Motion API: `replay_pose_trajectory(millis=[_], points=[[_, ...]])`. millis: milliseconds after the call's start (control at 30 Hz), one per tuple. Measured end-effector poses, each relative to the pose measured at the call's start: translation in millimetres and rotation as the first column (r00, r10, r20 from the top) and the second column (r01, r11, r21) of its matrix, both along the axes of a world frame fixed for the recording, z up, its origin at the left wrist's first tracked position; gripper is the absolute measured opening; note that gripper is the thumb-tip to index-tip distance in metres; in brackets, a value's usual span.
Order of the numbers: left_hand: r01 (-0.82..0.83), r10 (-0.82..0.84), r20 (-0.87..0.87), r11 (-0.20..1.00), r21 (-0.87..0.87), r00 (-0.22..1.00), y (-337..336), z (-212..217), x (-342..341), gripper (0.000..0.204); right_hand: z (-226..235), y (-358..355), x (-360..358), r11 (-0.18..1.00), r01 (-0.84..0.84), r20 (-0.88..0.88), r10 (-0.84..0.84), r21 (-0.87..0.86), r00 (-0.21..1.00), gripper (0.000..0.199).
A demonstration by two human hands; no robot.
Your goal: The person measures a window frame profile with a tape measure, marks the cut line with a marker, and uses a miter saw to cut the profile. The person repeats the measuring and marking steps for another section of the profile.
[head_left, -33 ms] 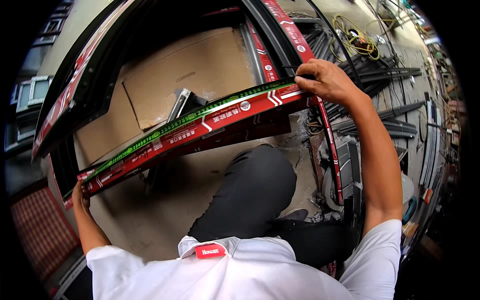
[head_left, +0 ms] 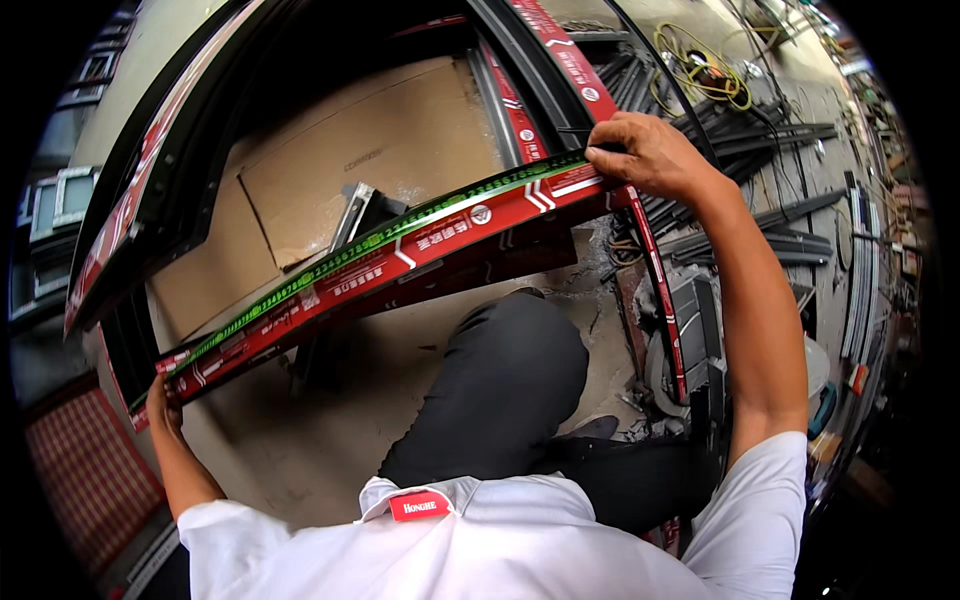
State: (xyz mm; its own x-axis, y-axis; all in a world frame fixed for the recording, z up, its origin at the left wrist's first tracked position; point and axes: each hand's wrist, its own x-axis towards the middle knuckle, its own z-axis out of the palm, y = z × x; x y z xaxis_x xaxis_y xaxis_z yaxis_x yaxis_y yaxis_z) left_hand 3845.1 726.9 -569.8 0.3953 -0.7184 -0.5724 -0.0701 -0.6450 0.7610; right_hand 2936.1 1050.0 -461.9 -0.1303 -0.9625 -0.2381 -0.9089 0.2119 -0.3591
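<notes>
A green tape measure point(head_left: 372, 240) stretches along a long bar point(head_left: 440, 236) covered in red printed film, the near side of a dark window or door frame. At the bar's left end, my left hand point(head_left: 163, 404) is closed around the tape and the bar's edge; its fingertips are partly hidden. My right hand point(head_left: 650, 155) pinches the tape at the right end, thumb and fingers pressed together. A thin dark stick point(head_left: 573, 130), perhaps a pencil, pokes out leftward from these fingers.
Inside the frame, brown cardboard point(head_left: 350, 150) lies beneath a short metal profile point(head_left: 357, 215). Dark profiles point(head_left: 775, 140) and a yellow cable point(head_left: 680, 60) litter the floor at right. My bent knee point(head_left: 520, 350) is close under the bar. A checked red mat point(head_left: 90, 460) lies at lower left.
The frame and floor sit slightly further left in the picture. Both hands keep their places at the two ends of the bar.
</notes>
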Motion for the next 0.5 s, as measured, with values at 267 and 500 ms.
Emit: replay_pose_trajectory(millis=[267,500], points=[[0.007,-0.008,0.008,0.994,0.109,1.000,-10,27,-7,0.017,7,18,-47,0.981,0.130,-0.096,-0.116,0.146,0.989,0.038],[-0.107,0.096,0.080,0.983,0.148,0.992,-6,36,-20,0.021,5,7,-24,0.969,0.239,-0.276,-0.211,0.070,0.938,0.031]])
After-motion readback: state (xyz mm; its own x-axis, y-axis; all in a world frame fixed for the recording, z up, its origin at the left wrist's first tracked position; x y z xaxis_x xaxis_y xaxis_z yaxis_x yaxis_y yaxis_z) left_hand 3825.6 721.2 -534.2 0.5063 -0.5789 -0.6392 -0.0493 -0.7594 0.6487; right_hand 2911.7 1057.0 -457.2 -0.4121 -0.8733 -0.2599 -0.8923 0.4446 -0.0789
